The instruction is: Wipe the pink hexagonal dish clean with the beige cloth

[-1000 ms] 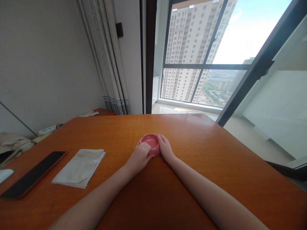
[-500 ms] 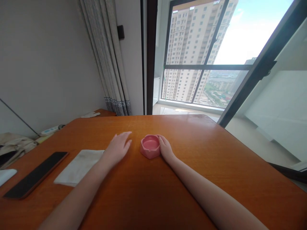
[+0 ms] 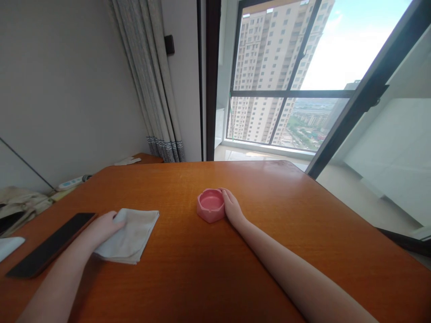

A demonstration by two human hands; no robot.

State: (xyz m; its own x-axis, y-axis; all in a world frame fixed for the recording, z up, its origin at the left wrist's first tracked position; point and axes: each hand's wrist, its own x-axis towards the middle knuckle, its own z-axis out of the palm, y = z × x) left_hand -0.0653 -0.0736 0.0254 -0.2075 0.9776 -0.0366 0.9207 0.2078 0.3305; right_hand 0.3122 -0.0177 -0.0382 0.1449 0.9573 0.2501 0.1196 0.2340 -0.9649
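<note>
A folded whitish cloth (image 3: 133, 235) lies at the left of the table. My left hand (image 3: 109, 224) is closed on its left edge, thumb on top; the fingertips are partly hidden. A pink ashtray (image 3: 211, 211) with a faceted, angular body sits upright near the middle of the table. Against its right side is my right hand (image 3: 231, 207), fingers curled round the far right edge, holding it. The bowl of the ashtray shows nothing inside.
The brown wooden table (image 3: 256, 269) spreads under both arms. A long black flat object (image 3: 50, 246) lies left of the cloth, partly behind my left forearm. A white item (image 3: 10, 246) is at the far left, and a power strip (image 3: 72, 183) lies beyond the table's left edge.
My left hand has moved left and toward me from beside the ashtray and taken hold of the cloth, which has shifted right. My right hand and the ashtray stay put.
</note>
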